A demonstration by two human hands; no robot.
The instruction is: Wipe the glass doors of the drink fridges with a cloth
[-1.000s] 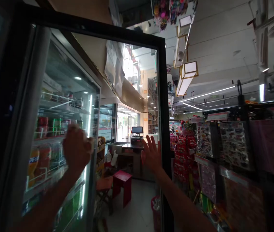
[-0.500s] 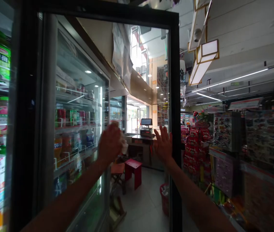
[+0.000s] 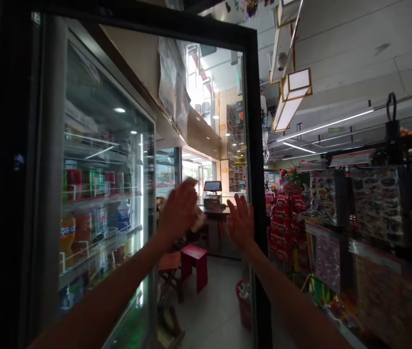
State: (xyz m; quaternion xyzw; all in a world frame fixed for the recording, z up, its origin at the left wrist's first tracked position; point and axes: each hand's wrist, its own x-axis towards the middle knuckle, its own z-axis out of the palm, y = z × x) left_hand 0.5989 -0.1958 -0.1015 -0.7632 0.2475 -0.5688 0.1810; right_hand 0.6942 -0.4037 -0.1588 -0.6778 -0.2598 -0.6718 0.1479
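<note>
A glass door with a black frame (image 3: 255, 145) stands open in front of me. My left hand (image 3: 177, 212), blurred by motion, is closed on a pale cloth (image 3: 199, 220) held against the glass. Most of the cloth is hidden behind the palm and fingers. Close to the door's right upright, my right hand (image 3: 241, 224) lies flat on the pane with its fingers spread, holding nothing.
Through the pane, a drinks cooler (image 3: 147, 194) with bottles and cans runs along the left. Beyond are a red stool (image 3: 194, 252), a red bin (image 3: 244, 303) and a checkout screen (image 3: 213, 186). Packaged goods hang on a display rack (image 3: 376, 203) at the right.
My left hand has moved right across the glass with the cloth, nearer my right hand. The right hand stays by the frame. The view has turned slightly right.
</note>
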